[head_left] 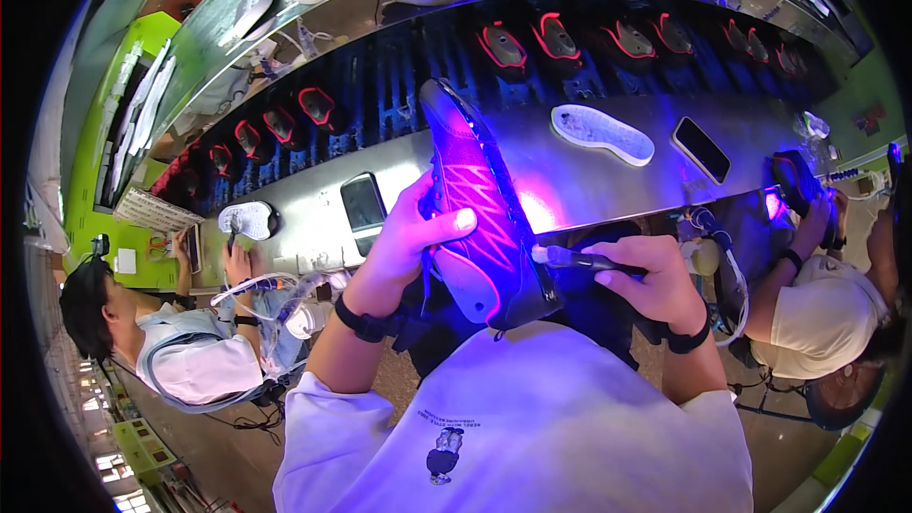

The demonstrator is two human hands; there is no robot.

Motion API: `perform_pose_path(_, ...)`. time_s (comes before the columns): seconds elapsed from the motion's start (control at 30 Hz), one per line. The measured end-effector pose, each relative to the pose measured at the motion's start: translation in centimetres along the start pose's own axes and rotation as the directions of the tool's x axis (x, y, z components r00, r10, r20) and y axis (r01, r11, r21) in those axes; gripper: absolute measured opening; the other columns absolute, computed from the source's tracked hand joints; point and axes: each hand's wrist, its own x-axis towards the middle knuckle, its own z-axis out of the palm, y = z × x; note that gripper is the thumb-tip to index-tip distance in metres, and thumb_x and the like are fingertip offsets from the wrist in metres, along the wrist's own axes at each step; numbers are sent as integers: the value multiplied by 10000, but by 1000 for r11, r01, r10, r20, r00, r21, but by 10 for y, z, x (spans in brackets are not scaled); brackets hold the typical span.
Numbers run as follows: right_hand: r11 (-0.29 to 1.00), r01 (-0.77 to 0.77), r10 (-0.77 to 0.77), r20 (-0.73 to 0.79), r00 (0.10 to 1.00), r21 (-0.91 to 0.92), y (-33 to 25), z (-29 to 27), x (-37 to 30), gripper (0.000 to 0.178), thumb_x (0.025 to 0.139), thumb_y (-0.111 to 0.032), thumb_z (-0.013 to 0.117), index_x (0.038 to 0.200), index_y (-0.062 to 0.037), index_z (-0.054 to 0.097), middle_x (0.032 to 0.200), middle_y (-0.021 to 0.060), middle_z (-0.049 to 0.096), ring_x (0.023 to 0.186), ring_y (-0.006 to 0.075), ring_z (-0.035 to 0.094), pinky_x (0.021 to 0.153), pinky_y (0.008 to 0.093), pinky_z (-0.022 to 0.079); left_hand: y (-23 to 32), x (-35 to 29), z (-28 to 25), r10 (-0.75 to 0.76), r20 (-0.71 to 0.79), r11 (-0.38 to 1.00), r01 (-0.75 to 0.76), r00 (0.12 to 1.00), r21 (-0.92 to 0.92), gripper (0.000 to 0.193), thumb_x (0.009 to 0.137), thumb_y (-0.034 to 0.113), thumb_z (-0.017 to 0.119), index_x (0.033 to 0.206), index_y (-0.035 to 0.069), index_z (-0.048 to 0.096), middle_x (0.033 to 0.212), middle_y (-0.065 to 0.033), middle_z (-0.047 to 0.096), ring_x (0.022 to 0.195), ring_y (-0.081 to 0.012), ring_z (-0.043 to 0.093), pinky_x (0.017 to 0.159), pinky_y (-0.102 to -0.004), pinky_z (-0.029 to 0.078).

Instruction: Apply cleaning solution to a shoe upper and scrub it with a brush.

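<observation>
Purple-lit shoe [480,218] gripped by left hand [404,247]; right hand [655,280] fingers clench brush [579,259] at its edge

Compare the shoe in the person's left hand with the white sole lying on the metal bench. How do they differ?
The shoe is lifted off the bench, gripped by the left hand; the white sole lies free on the metal bench. The shoe is a whole dark upper glowing purple; the sole is a pale, flat bare piece. The right hand points a dark pen-like tool at the shoe, not at the sole. Both are long, foot-shaped parts.
</observation>
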Motion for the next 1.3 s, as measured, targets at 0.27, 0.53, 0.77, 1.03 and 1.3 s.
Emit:
perform_pose_path(0.27, 996, -77, 88, -387, 918, 43, 39, 21, 51, 277, 950, -113, 697, 1191, 24, 691, 804, 80, 693, 731, 102, 601, 689, 291, 500, -3, 30, 12, -72, 161, 990, 90, 984, -109, 738, 863, 269, 732, 1468, -5, 410, 1280, -90, 631, 1132, -163, 649, 946, -290, 534)
perform_pose_path(0.53, 863, -401, 449, -104, 888, 308, 105, 15, -1, 460, 968, -16, 625, 1419, -5, 537, 858, 60, 657, 627, 83, 571, 534, 238, 455, 30, 125, -115, -134, -364, 843, 299, 922, 447, 661, 774, 201, 843, 1309, -29, 529, 1044, -133, 692, 871, -195, 714, 706, -389, 592)
perform_pose_path(0.77, 720, -497, 662, -265, 701, 484, 85, -29, 14, 467, 931, 25, 591, 1394, 29, 531, 787, 37, 614, 513, 35, 439, 435, 206, 330, 88, 240, -252, -181, -616, 425, 626, 767, 654, 390, 846, 462, 698, 995, 103, 715, 903, -64, 715, 821, -190, 707, 690, -372, 571)
perform_pose_path(1.03, 818, -471, 569, -354, 742, 329, 118, -37, 56, 460, 920, 32, 583, 1380, 21, 553, 795, 10, 617, 544, 34, 469, 478, 219, 351, 38, 329, -323, 724, -173, -37, 288, 668, 957, 537, 839, 513, 685, 1224, 139, 687, 1153, -106, 722, 1081, -290, 674, 954, -430, 537)
perform_pose_path(1.3, 708, -308, 578, -269, 771, 636, 206, 13, 44, 492, 955, 20, 575, 1442, -26, 522, 799, 3, 616, 518, 39, 477, 458, 212, 372, -55, 457, -142, 755, -299, 124, 321, 583, 939, 582, 840, 519, 676, 1272, 129, 667, 1233, -133, 700, 1179, -313, 641, 1029, -432, 497)
